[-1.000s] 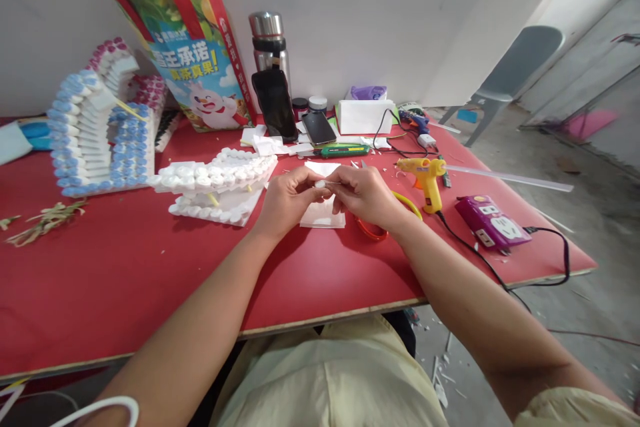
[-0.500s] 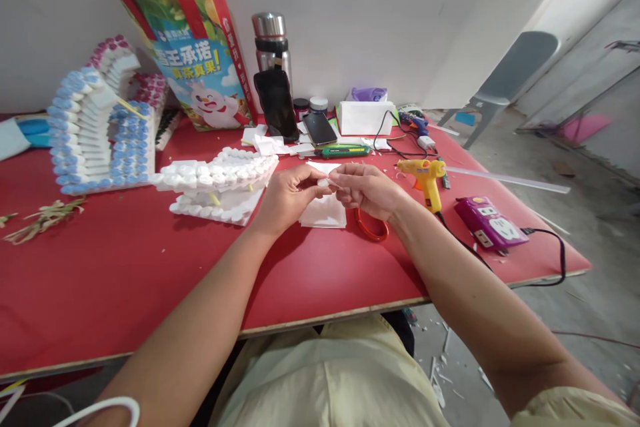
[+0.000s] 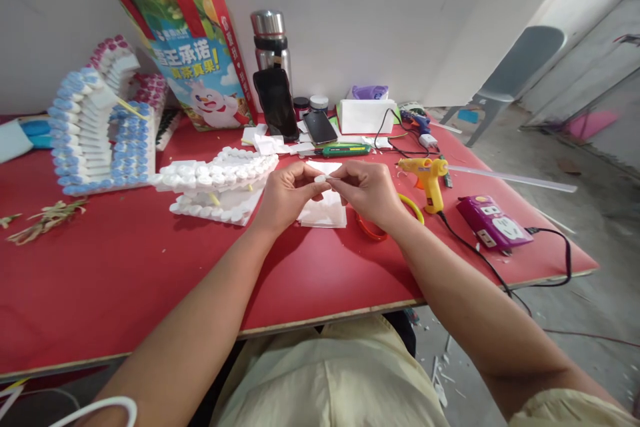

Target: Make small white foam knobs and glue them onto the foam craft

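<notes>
A small white piece (image 3: 320, 179), which looks like rolled tissue paper, is pinched between my two hands. My left hand (image 3: 289, 195) closes thumb and fingertips on its left end. On the other side, my right hand (image 3: 367, 192) has its thumb and index finger pressed together at the piece, hiding part of it. Beneath both hands lies a stack of white paper sheets (image 3: 324, 212) on the red table. Left of them stands a white model (image 3: 215, 177) built from rows of small white rolls. Beside my right wrist are scissors with red and yellow handles (image 3: 414, 208).
On the right are a yellow glue gun (image 3: 425, 180) and a purple power strip (image 3: 495, 223) with trailing cords. A green utility knife (image 3: 345, 150), phones (image 3: 320, 127) and a steel flask (image 3: 270, 40) stand behind. At left are a blue-and-white model (image 3: 80, 127) and a shopping bag (image 3: 200, 60).
My right hand has turned, its thumb now lying across the front of the white piece. The wrist has shifted slightly, showing the yellow scissor handle.
</notes>
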A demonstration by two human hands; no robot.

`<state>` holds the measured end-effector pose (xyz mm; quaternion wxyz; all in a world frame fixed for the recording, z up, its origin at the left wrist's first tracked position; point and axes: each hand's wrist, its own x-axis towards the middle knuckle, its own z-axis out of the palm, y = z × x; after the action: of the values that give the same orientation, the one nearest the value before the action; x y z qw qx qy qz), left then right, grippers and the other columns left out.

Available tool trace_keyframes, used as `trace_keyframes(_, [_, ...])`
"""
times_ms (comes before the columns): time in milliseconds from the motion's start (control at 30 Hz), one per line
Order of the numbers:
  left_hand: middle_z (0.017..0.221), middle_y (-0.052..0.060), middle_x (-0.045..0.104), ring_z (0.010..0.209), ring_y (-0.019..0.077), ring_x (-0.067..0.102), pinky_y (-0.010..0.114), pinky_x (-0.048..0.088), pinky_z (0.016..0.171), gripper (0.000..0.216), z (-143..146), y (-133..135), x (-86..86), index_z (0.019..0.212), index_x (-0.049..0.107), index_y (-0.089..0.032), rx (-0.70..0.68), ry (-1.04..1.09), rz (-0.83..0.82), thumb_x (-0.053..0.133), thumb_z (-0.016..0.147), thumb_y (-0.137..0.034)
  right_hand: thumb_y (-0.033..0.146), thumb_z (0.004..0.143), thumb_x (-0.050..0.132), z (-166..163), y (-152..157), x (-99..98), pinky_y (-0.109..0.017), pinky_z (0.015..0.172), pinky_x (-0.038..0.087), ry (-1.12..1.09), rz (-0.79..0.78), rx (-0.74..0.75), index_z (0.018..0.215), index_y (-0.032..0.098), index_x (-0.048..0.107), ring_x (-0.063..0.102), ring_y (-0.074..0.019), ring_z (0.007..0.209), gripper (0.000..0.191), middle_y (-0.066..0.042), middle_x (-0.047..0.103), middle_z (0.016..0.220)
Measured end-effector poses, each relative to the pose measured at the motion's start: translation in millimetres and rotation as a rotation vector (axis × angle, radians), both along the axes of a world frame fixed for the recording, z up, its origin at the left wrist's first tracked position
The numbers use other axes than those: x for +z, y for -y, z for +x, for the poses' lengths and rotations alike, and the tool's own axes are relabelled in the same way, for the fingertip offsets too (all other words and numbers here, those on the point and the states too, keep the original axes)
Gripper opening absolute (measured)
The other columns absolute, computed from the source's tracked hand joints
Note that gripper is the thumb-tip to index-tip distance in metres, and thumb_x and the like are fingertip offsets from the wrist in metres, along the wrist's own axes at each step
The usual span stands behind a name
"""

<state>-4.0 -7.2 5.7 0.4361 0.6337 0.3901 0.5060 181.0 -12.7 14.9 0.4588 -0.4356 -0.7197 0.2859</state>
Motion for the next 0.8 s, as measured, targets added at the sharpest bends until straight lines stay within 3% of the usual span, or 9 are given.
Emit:
trace_keyframes(133, [0.077, 0.002, 0.072, 0.062, 0.0124, 0.064, 0.026, 0.051, 0.061, 0.03, 0.6, -0.2, -0.6, 0.085, 0.074, -0.015, 0.006, 0.035, -0.021, 0.087, 0.074, -0.04, 0.023, 0.093, 0.062, 0.6, 3.5, 2.9, -0.027, 0.061, 0.043, 0.165, 0.213, 0.007, 0.081, 0.017, 0.072, 0.059, -0.0135, 0.06, 0.016, -0.001, 0.066, 0.063])
trace_keyframes(233, [0.075, 0.002, 0.07, 0.062, 0.0122, 0.061, 0.025, 0.049, 0.06, 0.03, 0.1, 0.5, -2.0, 0.083, 0.073, -0.016, 0.035, -0.009, -0.011, 0.086, 0.073, -0.041, 0.017, 0.093, 0.061, 4.1, 0.8, 2.2, -0.026, 0.062, 0.044, 0.21, 0.256, 0.077, 0.084, 0.016, 0.071, 0.061, -0.013, 0.061, 0.014, -0.001, 0.068, 0.066])
trace_keyframes(567, [0.067, -0.001, 0.063, 0.058, 0.0101, 0.048, 0.025, 0.037, 0.055, 0.032, -0.5, 3.6, -2.9, 0.075, 0.069, -0.017, 0.071, -0.204, 0.069, 0.086, 0.073, -0.045, 0.013, 0.093, 0.058, 8.3, -2.6, 3.0, -0.025, 0.063, 0.047, 0.202, 0.151, 0.181, 0.077, 0.016, 0.071, 0.065, -0.0119, 0.059, 0.021, 0.0, 0.069, 0.066])
trace_keyframes(800, [0.078, 0.002, 0.068, 0.064, 0.0126, 0.054, 0.026, 0.043, 0.061, 0.03, -1.1, 3.6, -2.3, 0.103, 0.077, -0.019, 0.0, -0.285, 0.076, 0.075, 0.085, -0.042, 0.015, 0.089, 0.064, 7.1, -5.8, -1.1, -0.025, 0.06, 0.048, 0.192, 0.034, 0.074, 0.075, 0.016, 0.072, 0.068, -0.0139, 0.055, 0.016, -0.001, 0.069, 0.06])
